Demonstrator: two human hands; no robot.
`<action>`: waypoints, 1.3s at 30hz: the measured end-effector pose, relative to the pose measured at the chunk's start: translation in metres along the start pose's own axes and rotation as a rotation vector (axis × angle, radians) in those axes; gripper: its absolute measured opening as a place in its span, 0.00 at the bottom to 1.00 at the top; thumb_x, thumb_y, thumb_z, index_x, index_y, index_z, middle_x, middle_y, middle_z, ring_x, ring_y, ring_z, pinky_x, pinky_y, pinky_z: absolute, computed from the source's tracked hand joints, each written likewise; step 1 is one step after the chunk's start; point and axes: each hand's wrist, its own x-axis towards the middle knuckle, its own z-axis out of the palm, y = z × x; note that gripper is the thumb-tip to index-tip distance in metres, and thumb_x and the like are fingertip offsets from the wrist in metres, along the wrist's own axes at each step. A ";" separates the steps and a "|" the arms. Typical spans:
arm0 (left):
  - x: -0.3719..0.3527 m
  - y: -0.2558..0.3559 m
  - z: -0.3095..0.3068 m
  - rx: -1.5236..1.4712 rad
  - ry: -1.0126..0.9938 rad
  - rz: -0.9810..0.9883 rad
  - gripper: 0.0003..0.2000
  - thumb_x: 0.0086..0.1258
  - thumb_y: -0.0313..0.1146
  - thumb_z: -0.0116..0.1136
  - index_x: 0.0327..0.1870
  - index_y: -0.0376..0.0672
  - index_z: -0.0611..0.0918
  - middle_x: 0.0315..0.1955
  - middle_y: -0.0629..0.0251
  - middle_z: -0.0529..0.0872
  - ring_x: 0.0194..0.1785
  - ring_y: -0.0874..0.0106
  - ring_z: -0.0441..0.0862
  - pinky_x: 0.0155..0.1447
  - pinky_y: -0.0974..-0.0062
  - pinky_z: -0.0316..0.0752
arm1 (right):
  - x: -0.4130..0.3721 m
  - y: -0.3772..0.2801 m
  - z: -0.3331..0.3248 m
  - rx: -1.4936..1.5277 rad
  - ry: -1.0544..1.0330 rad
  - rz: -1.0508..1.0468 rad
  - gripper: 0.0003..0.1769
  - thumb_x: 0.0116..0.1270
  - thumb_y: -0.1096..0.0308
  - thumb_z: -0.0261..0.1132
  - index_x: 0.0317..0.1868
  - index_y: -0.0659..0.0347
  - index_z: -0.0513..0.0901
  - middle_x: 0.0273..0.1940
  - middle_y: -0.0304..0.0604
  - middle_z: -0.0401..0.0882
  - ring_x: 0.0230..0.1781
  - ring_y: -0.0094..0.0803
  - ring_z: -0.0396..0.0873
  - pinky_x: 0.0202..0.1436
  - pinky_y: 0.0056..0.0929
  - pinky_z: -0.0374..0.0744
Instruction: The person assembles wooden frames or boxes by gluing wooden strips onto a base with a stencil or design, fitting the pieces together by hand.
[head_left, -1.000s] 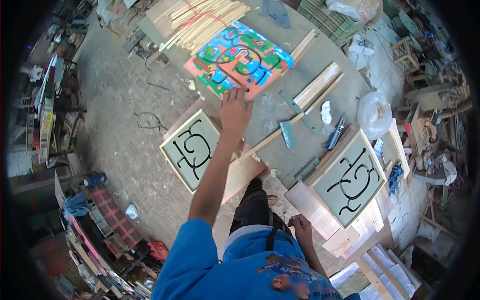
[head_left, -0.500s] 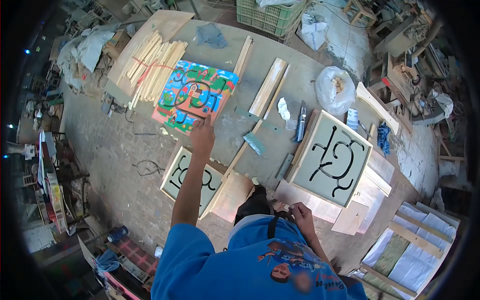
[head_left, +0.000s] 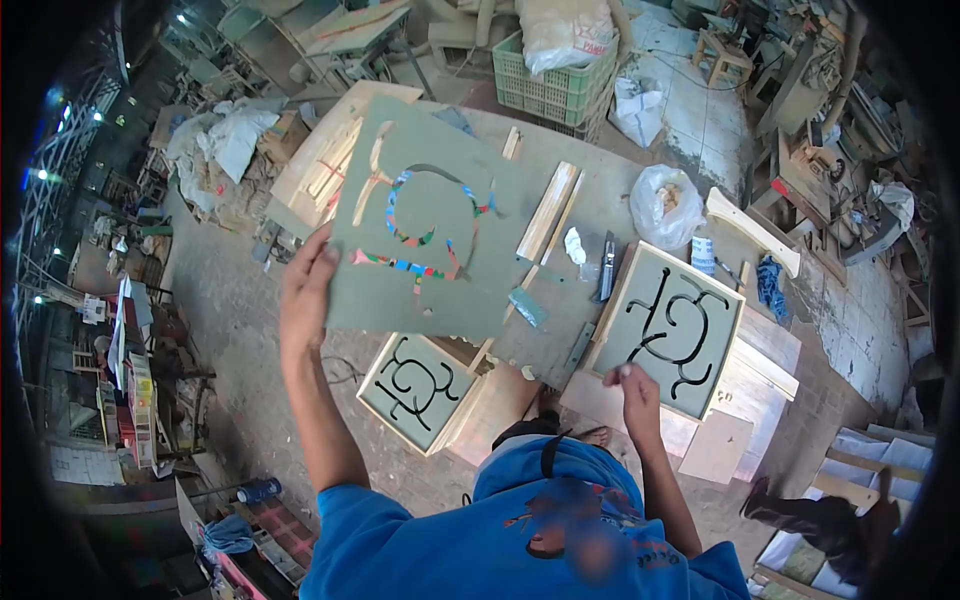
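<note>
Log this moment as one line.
left hand: grips slotted panel by edge | slots: bright colours showing | right hand: over right frame's near edge, contact unclear

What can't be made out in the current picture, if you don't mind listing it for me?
- Coloured surface, head view: mostly hidden by the panel, slivers showing through its cut-outs.
- Left hand, head view: anything behind the panel is hidden.
- Right hand, head view: too small to tell whether its curled fingers hold anything.
- Shirt print, head view: partly blurred.
- Other person, head view: cut off by the dark edge.
</note>
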 end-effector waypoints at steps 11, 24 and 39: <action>-0.102 0.023 0.102 -0.549 -0.135 -0.061 0.24 0.70 0.33 0.56 0.66 0.34 0.73 0.39 0.64 0.83 0.44 0.74 0.81 0.51 0.76 0.78 | -0.028 -0.045 -0.071 0.403 0.110 -0.025 0.26 0.80 0.54 0.48 0.67 0.64 0.69 0.47 0.45 0.80 0.43 0.29 0.79 0.49 0.29 0.78; -0.155 0.017 0.214 -0.634 -0.446 -0.187 0.23 0.72 0.31 0.54 0.66 0.33 0.72 0.39 0.62 0.83 0.44 0.73 0.81 0.51 0.76 0.77 | -0.113 -0.011 -0.218 -0.257 0.776 -0.345 0.22 0.75 0.68 0.55 0.67 0.63 0.71 0.53 0.49 0.81 0.55 0.34 0.78 0.60 0.33 0.74; -0.073 0.182 0.267 0.051 -1.023 0.462 0.21 0.65 0.38 0.61 0.54 0.31 0.83 0.44 0.62 0.87 0.46 0.75 0.80 0.51 0.78 0.73 | -0.080 -0.204 -0.242 -0.905 0.767 -0.982 0.20 0.69 0.67 0.59 0.61 0.62 0.77 0.60 0.49 0.77 0.67 0.41 0.69 0.73 0.41 0.59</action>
